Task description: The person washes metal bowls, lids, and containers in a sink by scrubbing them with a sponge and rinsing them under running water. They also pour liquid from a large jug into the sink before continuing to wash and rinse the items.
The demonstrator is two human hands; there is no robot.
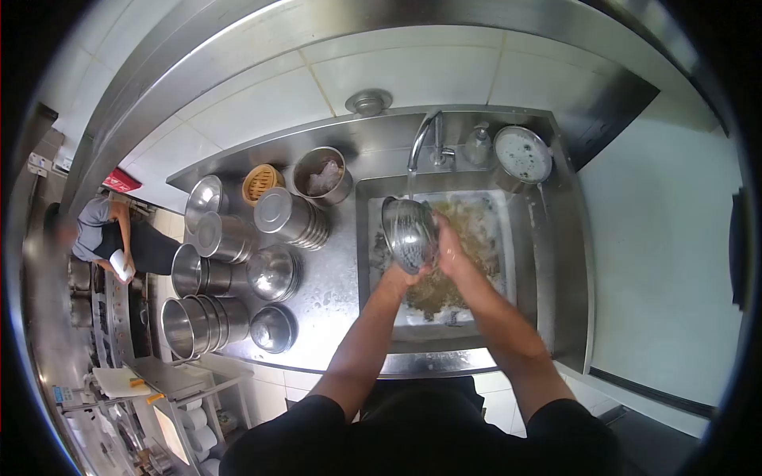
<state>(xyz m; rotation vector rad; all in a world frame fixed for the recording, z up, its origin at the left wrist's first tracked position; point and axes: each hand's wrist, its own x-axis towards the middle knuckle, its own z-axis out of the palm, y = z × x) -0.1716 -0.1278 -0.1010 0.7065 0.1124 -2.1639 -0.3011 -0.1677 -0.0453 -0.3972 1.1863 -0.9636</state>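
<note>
A shiny metal bowl (410,236) is held tilted over the sink (377,343), right under the running faucet (421,141). My left hand (406,276) grips the bowl's lower edge, its fingers partly hidden behind it. On the bowl's right side, my right hand (449,247) is pressed against the rim. Water runs over the metal. Below, cloudy water with foam and yellowish bits lies in the basin.
Metal pots (190,327), lidded pots (284,214) and upturned bowls (272,272) stand on the left counter, with a bamboo steamer (261,183). A foamy pot (523,155) and soap bottle (478,145) stand back right. Another person (119,238) is at far left.
</note>
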